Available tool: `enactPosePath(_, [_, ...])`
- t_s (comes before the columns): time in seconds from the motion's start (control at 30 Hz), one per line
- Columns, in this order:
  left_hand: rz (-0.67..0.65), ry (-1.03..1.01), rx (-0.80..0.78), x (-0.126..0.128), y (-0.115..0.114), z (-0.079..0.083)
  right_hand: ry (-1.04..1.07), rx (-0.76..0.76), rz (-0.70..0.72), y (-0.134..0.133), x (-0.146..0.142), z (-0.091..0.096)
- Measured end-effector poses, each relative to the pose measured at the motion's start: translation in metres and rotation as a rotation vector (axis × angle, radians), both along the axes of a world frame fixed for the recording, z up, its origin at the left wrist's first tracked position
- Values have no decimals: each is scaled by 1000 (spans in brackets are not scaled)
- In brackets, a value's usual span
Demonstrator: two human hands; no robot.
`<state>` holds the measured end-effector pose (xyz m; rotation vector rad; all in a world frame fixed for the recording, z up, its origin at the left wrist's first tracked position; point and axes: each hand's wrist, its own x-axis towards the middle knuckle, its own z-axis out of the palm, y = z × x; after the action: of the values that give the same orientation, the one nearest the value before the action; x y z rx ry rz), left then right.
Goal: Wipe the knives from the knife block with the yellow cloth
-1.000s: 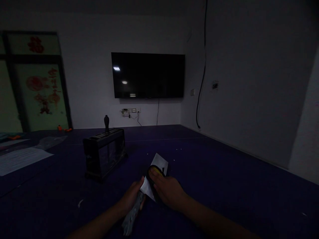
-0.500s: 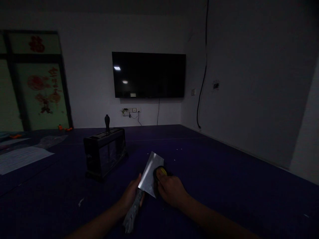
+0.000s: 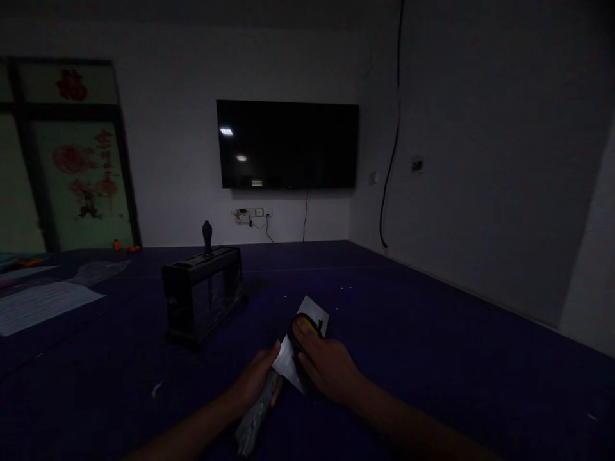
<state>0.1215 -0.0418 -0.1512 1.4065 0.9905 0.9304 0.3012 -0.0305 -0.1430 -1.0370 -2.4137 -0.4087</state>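
Observation:
A cleaver is held out over the dark blue surface, its broad metal blade tilted up and pointing away. My left hand closes around it where the blade meets the handle. The handle looks wrapped in pale, crumpled material. Pressed on the flat of the blade is a rounded black-and-yellow pad, whose exact kind I cannot make out. My right hand grips this pad, fingers on top. To the left stands a black knife block with see-through sides, one dark handle sticking up from its top.
White sheets of paper and a clear plastic bag lie at the left. Small orange items are near the door. Tiny white scraps dot the surface. A television hangs on the far wall; a black cable runs down the right.
My right hand has slid the pad up and left across the blade, covering its middle. The cleaver has shifted slightly right. The knife block stays where it was.

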Motion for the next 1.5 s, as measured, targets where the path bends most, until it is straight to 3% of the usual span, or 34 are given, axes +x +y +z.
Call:
enactPosePath(0.4, [30,-8,17,0,-2,2,36,-74,-336,0,-4,6])
enactPosePath(0.57, [57,-34,14,-1,1,0,22,-39,-262,-2,0,5])
enactPosePath(0.7, [28,-22,23,-2,6,-3,15,14,-112,-3,1,0])
enactPosePath(0.83, [-16,-33,36,-1,5,-3,25,-17,-69,-3,-1,2])
enactPosePath(1.07, [-40,-27,68,2,-5,8,98,-91,-244,-1,-2,7])
enactPosePath(1.27, [-21,-23,35,2,-6,9,155,-100,-393,1,-1,8])
enactPosePath(1.5, [-15,-32,53,1,-5,7,116,-77,-426,-2,1,11])
